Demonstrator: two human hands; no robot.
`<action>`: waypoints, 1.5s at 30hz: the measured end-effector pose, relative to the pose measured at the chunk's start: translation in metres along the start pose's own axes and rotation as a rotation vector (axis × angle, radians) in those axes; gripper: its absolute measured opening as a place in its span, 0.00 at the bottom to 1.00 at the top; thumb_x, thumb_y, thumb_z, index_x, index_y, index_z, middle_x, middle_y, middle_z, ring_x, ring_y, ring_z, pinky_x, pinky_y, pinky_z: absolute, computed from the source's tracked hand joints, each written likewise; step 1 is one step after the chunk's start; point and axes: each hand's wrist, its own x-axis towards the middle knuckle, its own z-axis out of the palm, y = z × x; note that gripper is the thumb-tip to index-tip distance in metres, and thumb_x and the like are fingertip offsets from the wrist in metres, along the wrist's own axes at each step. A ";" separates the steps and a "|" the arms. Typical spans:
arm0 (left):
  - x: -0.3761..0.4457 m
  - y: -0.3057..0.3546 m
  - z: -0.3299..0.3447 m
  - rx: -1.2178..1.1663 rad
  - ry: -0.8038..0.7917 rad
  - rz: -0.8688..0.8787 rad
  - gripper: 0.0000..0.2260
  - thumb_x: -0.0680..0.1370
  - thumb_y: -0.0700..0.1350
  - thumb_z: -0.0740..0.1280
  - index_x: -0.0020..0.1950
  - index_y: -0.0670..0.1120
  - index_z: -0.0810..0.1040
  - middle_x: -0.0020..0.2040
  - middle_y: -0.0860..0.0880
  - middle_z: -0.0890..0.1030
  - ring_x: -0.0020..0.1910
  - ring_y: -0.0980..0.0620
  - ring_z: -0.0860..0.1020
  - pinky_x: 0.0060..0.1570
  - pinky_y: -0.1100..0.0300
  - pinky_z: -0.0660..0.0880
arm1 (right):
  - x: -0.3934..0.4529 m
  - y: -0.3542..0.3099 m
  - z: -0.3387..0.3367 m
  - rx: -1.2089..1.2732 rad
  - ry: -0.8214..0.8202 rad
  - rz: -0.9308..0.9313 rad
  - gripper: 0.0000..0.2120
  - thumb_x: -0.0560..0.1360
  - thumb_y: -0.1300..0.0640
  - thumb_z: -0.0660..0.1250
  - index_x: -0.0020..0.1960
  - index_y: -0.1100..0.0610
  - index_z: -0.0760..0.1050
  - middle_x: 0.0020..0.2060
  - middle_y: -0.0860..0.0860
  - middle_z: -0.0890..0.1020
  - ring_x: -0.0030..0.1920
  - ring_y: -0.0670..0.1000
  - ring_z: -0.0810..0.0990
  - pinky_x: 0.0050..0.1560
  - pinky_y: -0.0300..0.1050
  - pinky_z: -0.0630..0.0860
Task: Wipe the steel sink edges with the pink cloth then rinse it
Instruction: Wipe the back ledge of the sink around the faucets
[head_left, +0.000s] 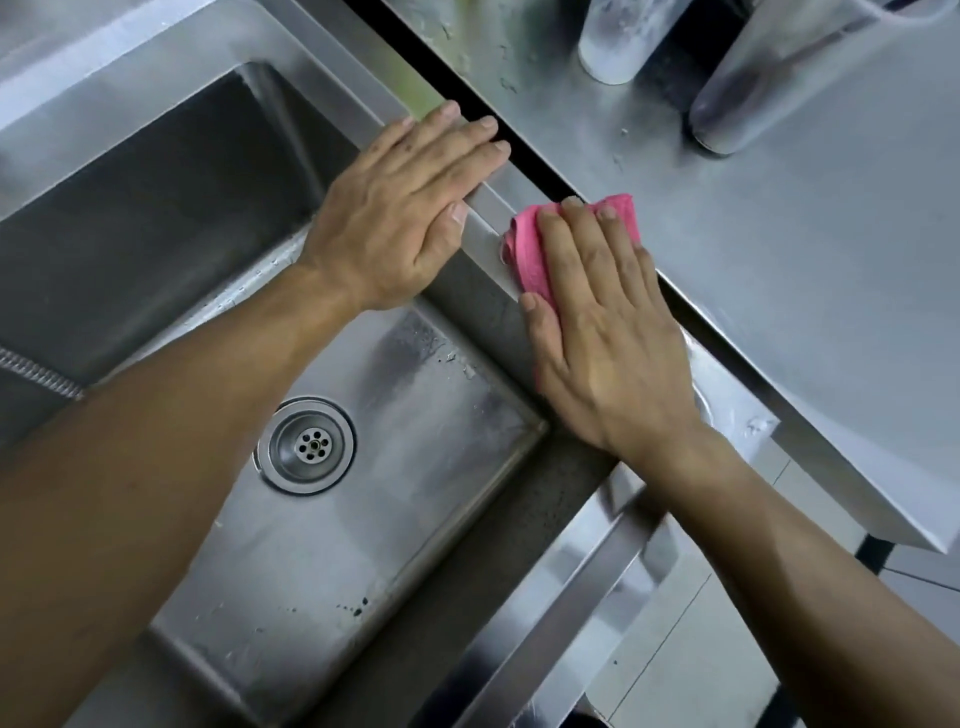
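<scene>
The steel sink has a deep basin with a round drain (306, 445) in its floor. Its right edge (501, 205) runs diagonally from upper left to lower right. My right hand (605, 332) lies flat with straight fingers on the pink cloth (530, 254), pressing it onto that edge. The cloth shows beyond my fingertips and beside my thumb; the rest is hidden under my palm. My left hand (400, 213) rests flat on the same edge just beyond the cloth, fingers straight, holding nothing.
A steel counter (779, 234) lies right of the sink across a dark gap (524, 156). Two translucent containers (623, 36) (763, 78) stand at its far end. A coiled metal hose (39, 371) enters from the left. Water spots and dark specks dot the basin floor.
</scene>
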 end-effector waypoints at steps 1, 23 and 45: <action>0.000 0.000 0.000 -0.007 -0.003 -0.005 0.24 0.84 0.47 0.51 0.81 0.46 0.65 0.81 0.47 0.65 0.82 0.45 0.60 0.79 0.44 0.58 | -0.011 0.007 -0.004 0.014 -0.020 -0.012 0.27 0.87 0.50 0.52 0.82 0.62 0.58 0.81 0.60 0.62 0.82 0.60 0.56 0.81 0.59 0.55; -0.005 0.102 0.000 -0.131 -0.073 -0.188 0.26 0.82 0.47 0.53 0.81 0.44 0.64 0.82 0.46 0.63 0.83 0.46 0.55 0.81 0.50 0.48 | -0.068 0.072 -0.036 0.068 -0.177 -0.120 0.29 0.85 0.50 0.53 0.83 0.58 0.55 0.83 0.55 0.56 0.83 0.50 0.47 0.82 0.41 0.39; -0.009 0.129 0.002 -0.021 -0.170 -0.187 0.26 0.86 0.51 0.47 0.84 0.47 0.53 0.85 0.49 0.52 0.84 0.49 0.47 0.82 0.51 0.45 | -0.148 0.059 -0.042 0.189 -0.247 -0.288 0.30 0.84 0.46 0.55 0.82 0.55 0.59 0.82 0.52 0.60 0.84 0.51 0.51 0.83 0.54 0.51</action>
